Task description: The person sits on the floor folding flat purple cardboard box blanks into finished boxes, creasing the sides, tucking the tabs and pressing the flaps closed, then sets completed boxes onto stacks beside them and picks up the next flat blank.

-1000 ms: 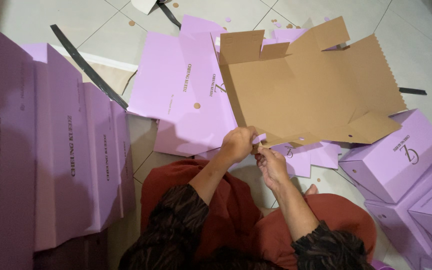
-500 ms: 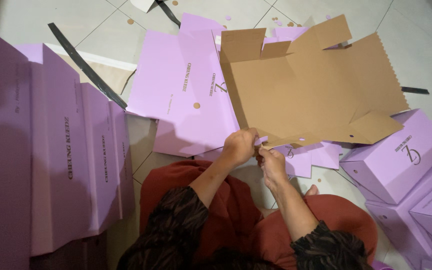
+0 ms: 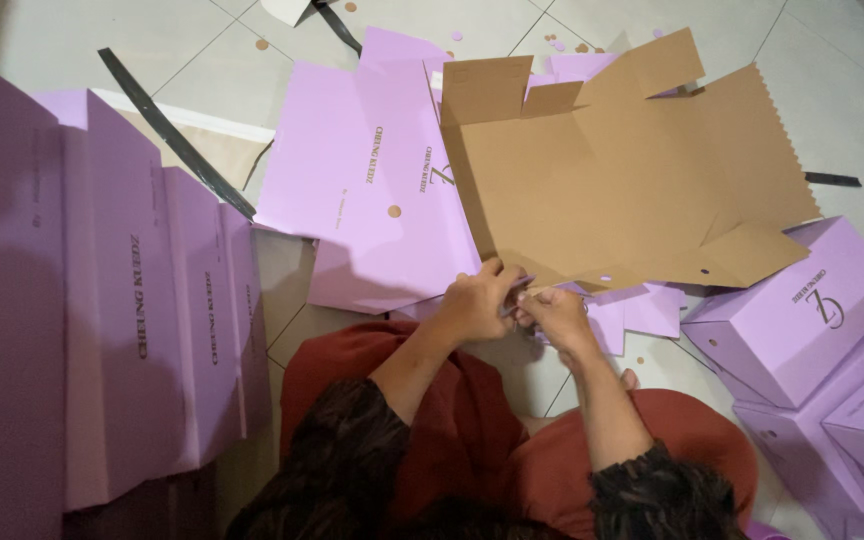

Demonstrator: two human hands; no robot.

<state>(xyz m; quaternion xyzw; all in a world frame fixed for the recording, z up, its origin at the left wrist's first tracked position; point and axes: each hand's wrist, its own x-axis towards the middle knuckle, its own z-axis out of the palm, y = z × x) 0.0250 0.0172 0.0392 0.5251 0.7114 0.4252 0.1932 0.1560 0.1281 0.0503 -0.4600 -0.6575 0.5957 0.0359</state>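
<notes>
A person sits on a pale tiled floor (image 3: 852,90) strewn with small punched paper discs, both hands meeting at the near edge of an unfolded box blank (image 3: 612,170), brown on its upturned face and lilac beneath, which lies open at twelve to two o'clock. The left hand (image 3: 474,303) and right hand (image 3: 555,312) each pinch a small lilac flap (image 3: 514,290) at that edge, fingers closed on it. A flat lilac sheet (image 3: 352,170) with dark lettering lies at eleven o'clock. A tall stack of flat lilac blanks (image 3: 102,310) fills nine o'clock, a black strap (image 3: 172,130) beyond it. Assembled lilac boxes (image 3: 802,310) crowd four o'clock.
</notes>
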